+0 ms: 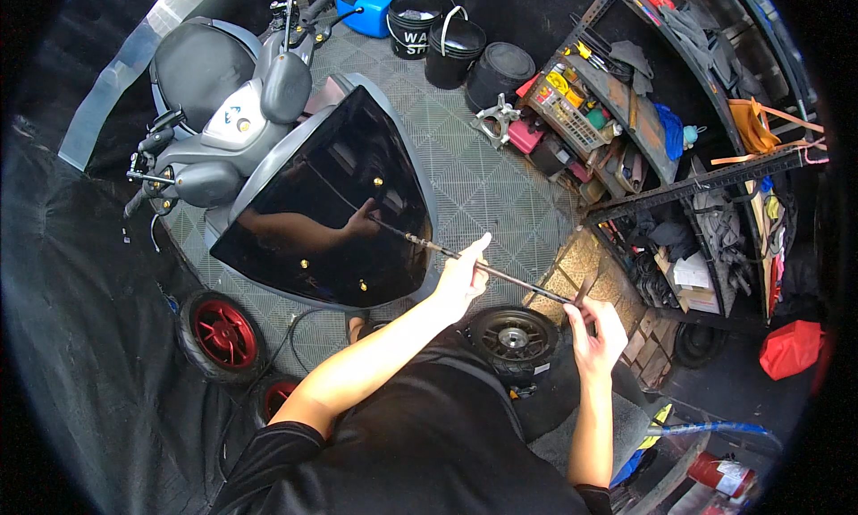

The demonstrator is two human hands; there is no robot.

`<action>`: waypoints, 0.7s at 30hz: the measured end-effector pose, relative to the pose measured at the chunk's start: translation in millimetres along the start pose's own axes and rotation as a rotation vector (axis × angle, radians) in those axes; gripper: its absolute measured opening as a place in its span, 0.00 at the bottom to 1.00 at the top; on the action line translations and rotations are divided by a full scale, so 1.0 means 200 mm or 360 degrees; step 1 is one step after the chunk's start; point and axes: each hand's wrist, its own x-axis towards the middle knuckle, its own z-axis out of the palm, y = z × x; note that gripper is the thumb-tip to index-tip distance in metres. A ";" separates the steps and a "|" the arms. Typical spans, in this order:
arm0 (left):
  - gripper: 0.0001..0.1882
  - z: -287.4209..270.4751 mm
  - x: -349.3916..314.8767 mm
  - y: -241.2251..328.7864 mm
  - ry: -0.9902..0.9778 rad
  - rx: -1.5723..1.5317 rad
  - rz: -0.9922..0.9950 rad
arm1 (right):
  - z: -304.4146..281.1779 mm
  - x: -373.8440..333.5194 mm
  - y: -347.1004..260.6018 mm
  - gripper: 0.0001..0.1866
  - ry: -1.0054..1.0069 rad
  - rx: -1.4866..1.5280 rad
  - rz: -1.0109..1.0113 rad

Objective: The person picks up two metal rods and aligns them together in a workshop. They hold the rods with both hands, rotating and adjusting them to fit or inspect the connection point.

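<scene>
A long thin metal rod (518,281) slants across in front of me, with a jointed or threaded-looking tip at its far left end. My left hand (460,278) is closed round its middle, thumb pointing up. Near its right end my right hand (597,336) pinches it, and a short dark strip (585,290) sticks up by those fingers. The rod's tip lies over the right edge of a glossy black panel (340,184) on a grey scooter (250,113); I cannot tell whether they touch. The panel bears several gold bolts and mirrors my arm and the rod.
Below the panel lies a red-rimmed wheel (223,334); a black wheel (513,338) is under my hands. Black buckets (454,54) and a blue jug (366,11) stand at the back. A cluttered shelf rack (661,193) fills the right, with a red bag (791,349) near it.
</scene>
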 end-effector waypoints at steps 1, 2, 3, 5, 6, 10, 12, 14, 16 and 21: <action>0.15 -0.07 0.03 0.00 -0.0151 0.0084 -0.0024 | 0.00 0.01 -0.01 0.06 0.0001 0.0043 0.0100; 0.15 -0.13 0.06 -0.02 -0.0301 0.0168 -0.0046 | 0.05 0.04 -0.04 0.10 0.0115 0.0205 0.0292; 0.14 -0.07 0.01 0.00 -0.0321 -0.0001 -0.0026 | 0.04 0.06 -0.04 0.12 0.0092 0.0296 0.0534; 0.15 0.13 -0.17 0.10 -0.0351 -0.0319 0.0017 | 0.04 0.08 -0.06 0.18 0.0057 0.0498 0.1022; 0.16 -0.02 -0.11 0.05 -0.0747 -0.0245 0.0086 | 0.06 0.10 -0.06 0.22 0.0073 0.0558 0.0960; 0.14 -0.03 -0.10 -0.02 -0.0433 -0.0055 0.0200 | 0.05 0.09 -0.04 0.22 0.0096 0.0354 0.0780; 0.15 0.00 -0.08 -0.01 -0.0290 0.0065 0.0197 | 0.00 0.04 0.04 0.21 0.0170 0.0021 0.0392; 0.13 0.04 -0.08 -0.01 -0.0113 0.0130 0.0123 | -0.06 0.03 0.03 0.09 0.0179 -0.0079 -0.0108; 0.14 0.05 -0.07 -0.01 0.0012 0.0193 0.0092 | -0.11 0.06 -0.02 0.10 0.0088 0.0006 -0.0538; 0.20 0.10 -0.04 0.04 0.0114 -0.0013 -0.0021 | -0.07 0.06 0.01 0.30 -0.0276 -0.0210 -0.0347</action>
